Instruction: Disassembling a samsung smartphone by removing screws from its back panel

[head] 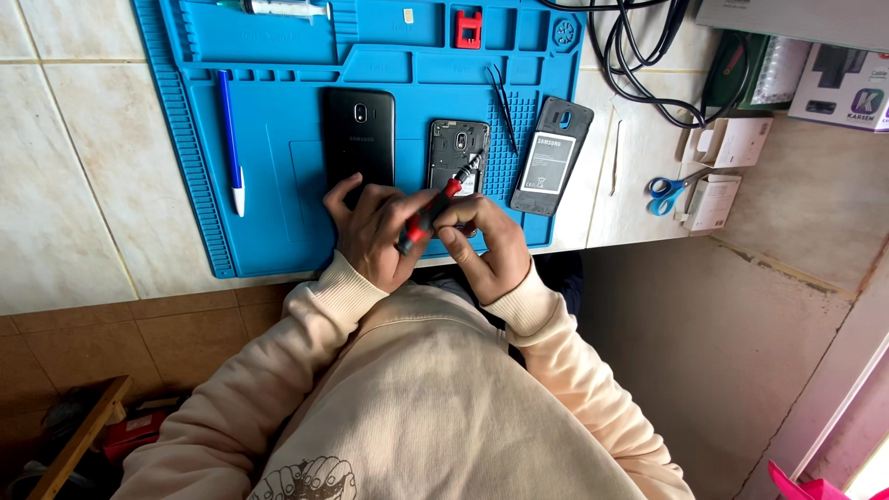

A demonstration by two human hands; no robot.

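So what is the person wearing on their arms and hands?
Both arms are covered by long, roomy sleeves of a cream sweatshirt. Each sleeve ends in a ribbed cuff at the wrist, seen on the left cuff and the right cuff. The left hand and the right hand are bare: no gloves, and no rings or watch that I can see.

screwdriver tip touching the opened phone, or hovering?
Cannot tell. In the head view the screwdriver tip overlaps the opened phone, but looking straight down hides any gap. Both the left hand and right hand grip it.
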